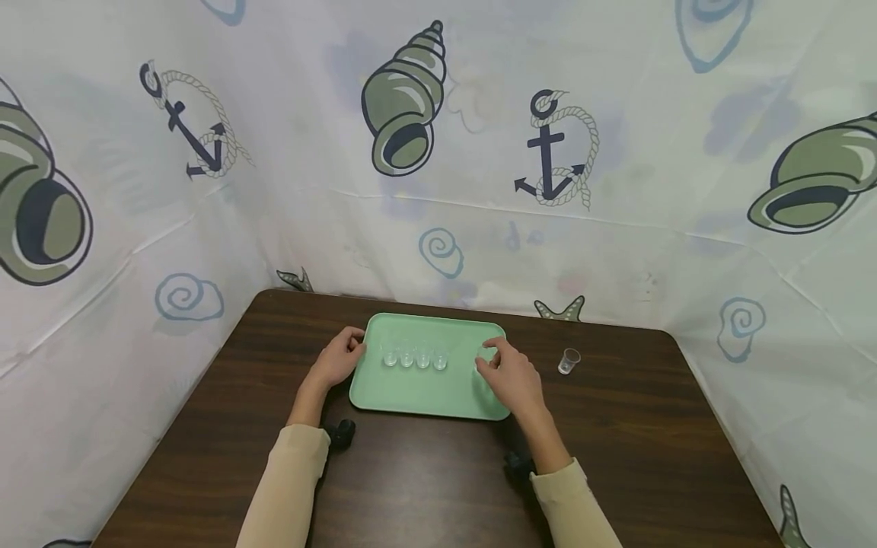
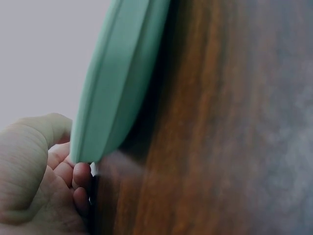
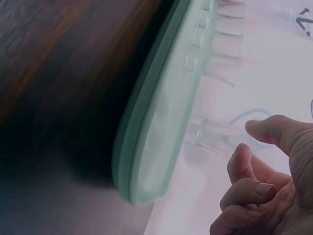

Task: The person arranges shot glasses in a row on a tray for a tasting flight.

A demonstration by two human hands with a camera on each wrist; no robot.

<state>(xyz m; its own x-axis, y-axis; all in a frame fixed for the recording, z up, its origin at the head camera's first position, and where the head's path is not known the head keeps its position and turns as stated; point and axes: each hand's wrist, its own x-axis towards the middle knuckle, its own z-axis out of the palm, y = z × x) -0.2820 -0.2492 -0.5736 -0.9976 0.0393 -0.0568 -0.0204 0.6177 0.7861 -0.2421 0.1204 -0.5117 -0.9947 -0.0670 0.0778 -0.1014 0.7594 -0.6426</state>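
A light green tray point(image 1: 425, 397) lies on the dark wooden table. My left hand point(image 1: 339, 358) grips its left end; in the left wrist view the thumb is at the rim and the fingers curl beneath the tray edge point(image 2: 117, 73). Several small clear cups point(image 1: 423, 360) stand in a row on the tray. Over the tray's right end, my right hand point(image 1: 510, 377) pinches another clear cup point(image 3: 215, 134) near its wide rim between thumb and forefinger. That cup is faint against the pale background. Its base overlaps the tray's far edge in the right wrist view.
One more clear cup point(image 1: 568, 361) stands on the table point(image 1: 630, 426) to the right of the tray. A white cloth point(image 1: 479, 251) printed with shells and anchors hangs behind the table and along its sides. Black devices point(image 1: 341, 434) sit under both wrists.
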